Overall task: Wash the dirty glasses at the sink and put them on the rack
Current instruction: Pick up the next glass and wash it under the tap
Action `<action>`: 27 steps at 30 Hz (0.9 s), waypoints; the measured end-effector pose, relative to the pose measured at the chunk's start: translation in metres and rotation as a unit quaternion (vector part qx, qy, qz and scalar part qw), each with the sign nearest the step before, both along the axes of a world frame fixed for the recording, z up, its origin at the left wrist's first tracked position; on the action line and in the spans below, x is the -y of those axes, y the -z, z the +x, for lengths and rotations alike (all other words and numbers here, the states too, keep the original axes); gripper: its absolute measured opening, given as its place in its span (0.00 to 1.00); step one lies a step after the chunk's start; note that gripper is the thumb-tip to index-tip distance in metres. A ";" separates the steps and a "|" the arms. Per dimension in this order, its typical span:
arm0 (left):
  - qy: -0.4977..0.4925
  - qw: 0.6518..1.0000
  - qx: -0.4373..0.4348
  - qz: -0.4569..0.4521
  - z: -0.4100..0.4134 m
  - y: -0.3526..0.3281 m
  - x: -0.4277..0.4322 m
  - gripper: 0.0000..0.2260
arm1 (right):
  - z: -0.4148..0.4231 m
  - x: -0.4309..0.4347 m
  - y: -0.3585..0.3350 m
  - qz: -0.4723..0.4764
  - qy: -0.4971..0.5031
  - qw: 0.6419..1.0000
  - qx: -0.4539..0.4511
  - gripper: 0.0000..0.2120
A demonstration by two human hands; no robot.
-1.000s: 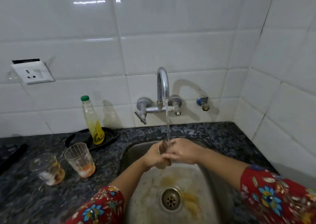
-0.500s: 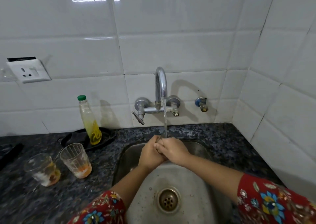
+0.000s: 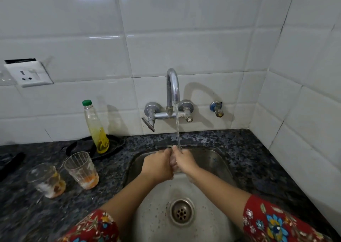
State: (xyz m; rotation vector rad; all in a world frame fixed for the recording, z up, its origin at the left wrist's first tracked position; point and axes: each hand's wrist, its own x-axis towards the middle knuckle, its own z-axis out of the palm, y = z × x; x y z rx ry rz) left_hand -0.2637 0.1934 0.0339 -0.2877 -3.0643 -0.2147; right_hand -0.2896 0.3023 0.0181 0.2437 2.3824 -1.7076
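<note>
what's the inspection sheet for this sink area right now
surface: dark speckled counter with steel sink set in it; tap running.
job's things: held glass under the stream; ribbed glass and left glass, both with orange residue, on the counter left of the sink; rack not in view.
clutter: green-capped bottle of yellow liquid on a black dish; dark object at the left edge, unclear.
hands: left hand and right hand both grip the held glass.
cables: nothing seen.
surroundings: white wall tiles, wall socket, blue valve.
</note>
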 end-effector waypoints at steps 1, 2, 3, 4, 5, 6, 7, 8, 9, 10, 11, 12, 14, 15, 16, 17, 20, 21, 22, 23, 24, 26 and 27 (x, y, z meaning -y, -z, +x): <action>0.014 0.998 0.010 -0.066 0.001 -0.003 0.001 0.27 | 0.004 0.001 0.004 -0.034 0.019 0.998 0.044 0.22; 0.028 0.991 0.022 -0.130 0.001 -0.006 0.001 0.25 | 0.008 0.000 0.010 -0.075 0.031 0.993 0.090 0.23; 0.038 0.980 0.037 -0.191 0.002 -0.007 0.001 0.24 | 0.013 0.000 0.015 -0.132 0.042 0.981 0.133 0.23; 0.043 0.967 0.053 -0.245 0.003 -0.008 0.000 0.24 | 0.020 0.000 0.015 -0.195 0.050 0.965 0.168 0.23; 0.045 0.953 0.066 -0.291 0.002 -0.008 0.000 0.24 | 0.026 -0.001 0.016 -0.233 0.058 0.952 0.192 0.21; 0.045 0.943 0.077 -0.322 0.002 -0.009 0.001 0.25 | 0.031 -0.004 0.017 -0.247 0.060 0.946 0.203 0.20; 0.046 0.937 0.086 -0.335 0.001 -0.010 0.001 0.25 | 0.036 -0.006 0.017 -0.245 0.054 0.947 0.201 0.18; 0.046 0.938 0.095 -0.329 0.002 -0.012 0.002 0.25 | 0.042 -0.008 0.016 -0.249 0.048 0.948 0.192 0.18; 0.043 0.945 0.105 -0.307 0.001 -0.014 0.004 0.25 | 0.047 -0.009 0.016 -0.247 0.036 0.954 0.166 0.18; 0.033 0.955 0.120 -0.271 0.001 -0.017 0.006 0.25 | 0.050 -0.008 0.016 -0.235 0.026 0.965 0.116 0.18; 0.023 0.966 0.139 -0.218 0.000 -0.019 0.009 0.24 | 0.052 -0.009 0.019 -0.204 0.007 0.978 0.042 0.18; 0.013 0.977 0.165 -0.137 -0.002 -0.019 0.012 0.22 | 0.054 -0.011 0.022 -0.160 -0.025 0.986 -0.042 0.17; 0.009 0.967 0.242 0.076 -0.010 -0.012 0.017 0.17 | 0.053 -0.020 0.028 -0.068 -0.102 0.974 -0.192 0.15; 0.019 0.942 0.283 0.181 -0.010 -0.010 0.018 0.15 | 0.050 -0.027 0.030 -0.042 -0.124 0.963 -0.236 0.14; 0.022 0.909 0.315 0.271 -0.011 -0.008 0.017 0.13 | 0.046 -0.035 0.030 -0.020 -0.136 0.954 -0.267 0.15; 0.010 0.884 0.332 0.330 -0.011 -0.006 0.015 0.13 | 0.041 -0.041 0.027 0.003 -0.133 0.948 -0.288 0.17; -0.043 0.908 0.264 0.322 -0.006 -0.004 -0.007 0.14 | 0.022 -0.030 0.009 0.145 -0.068 0.950 -0.267 0.23; -0.058 0.949 0.196 0.238 -0.005 -0.004 -0.015 0.15 | 0.015 -0.020 -0.001 0.212 -0.043 0.949 -0.229 0.24; -0.074 0.977 0.125 0.154 -0.002 -0.006 -0.020 0.18 | 0.010 -0.012 -0.011 0.257 -0.022 0.946 -0.195 0.24; -0.078 0.988 0.065 0.114 -0.001 -0.006 -0.022 0.20 | 0.007 -0.007 -0.017 0.266 -0.010 0.945 -0.188 0.24; -0.061 0.989 0.049 0.127 -0.003 -0.006 -0.019 0.21 | 0.004 -0.006 -0.019 0.247 -0.006 0.946 -0.210 0.23; 0.026 0.944 0.131 0.302 -0.013 -0.010 -0.002 0.19 | 0.005 -0.015 -0.018 0.173 -0.015 0.942 -0.286 0.22; 0.068 0.887 0.208 0.407 -0.017 -0.013 0.007 0.16 | 0.009 -0.020 -0.016 0.127 -0.034 0.942 -0.309 0.21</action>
